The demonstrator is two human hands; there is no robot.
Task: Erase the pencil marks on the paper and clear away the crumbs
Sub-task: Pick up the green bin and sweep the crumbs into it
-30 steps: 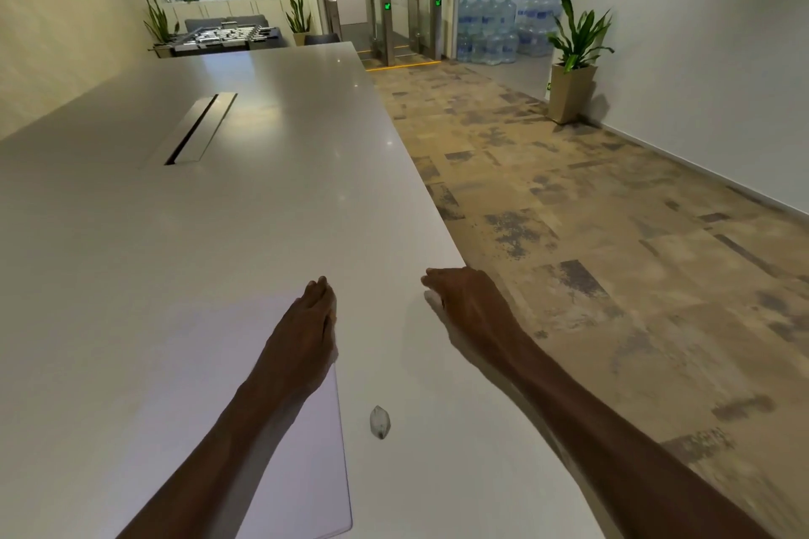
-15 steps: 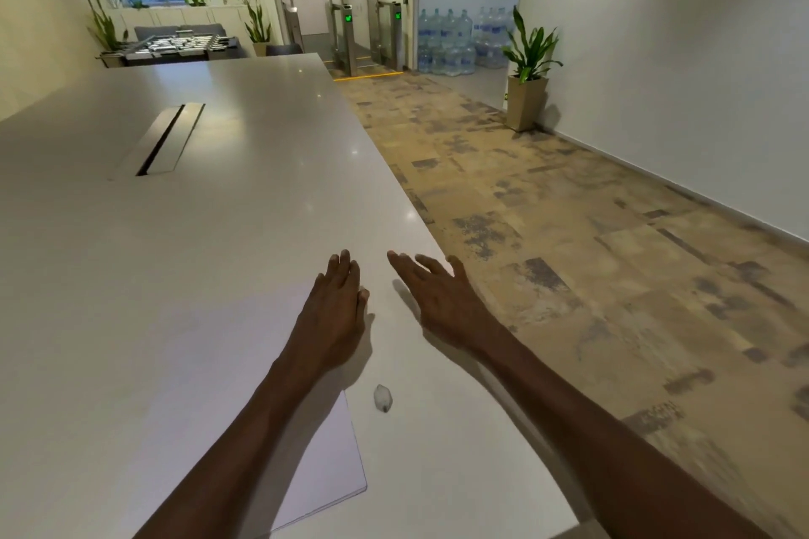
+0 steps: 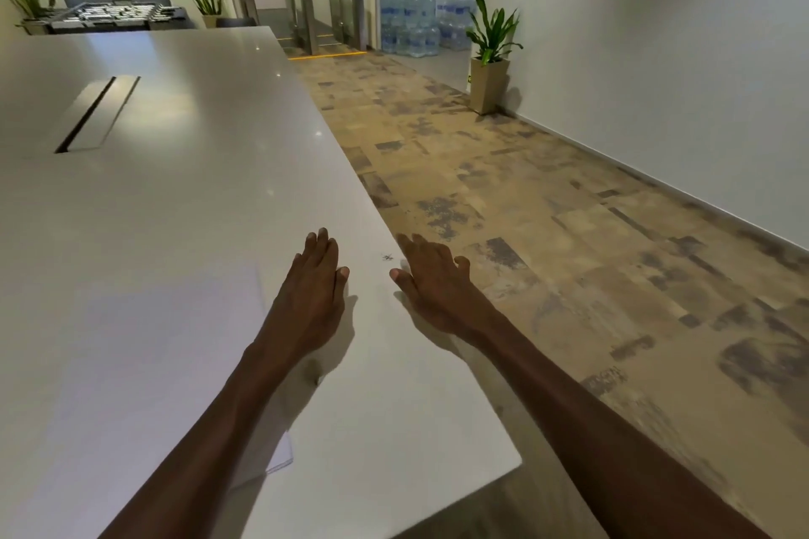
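Head cam: I see left hand [image 3: 313, 289] & right hand [image 3: 431, 276] flat, fingers straight, gripping nothing. Tiny dark eraser crumbs [image 3: 388, 257] between them near edge of white table [image 3: 175, 210]; prob. feather-light, sweep w/ palm edge, don't pinch.

You stood in an office — the long white conference table [image 3: 184, 188] with its cable slot [image 3: 94, 114] said so. Beyond the table's far end were access turnstiles [image 3: 326, 13], stacked water bottles [image 3: 416, 24] and a foosball table [image 3: 116, 13] — a potted plant [image 3: 490, 57] stood to its right.
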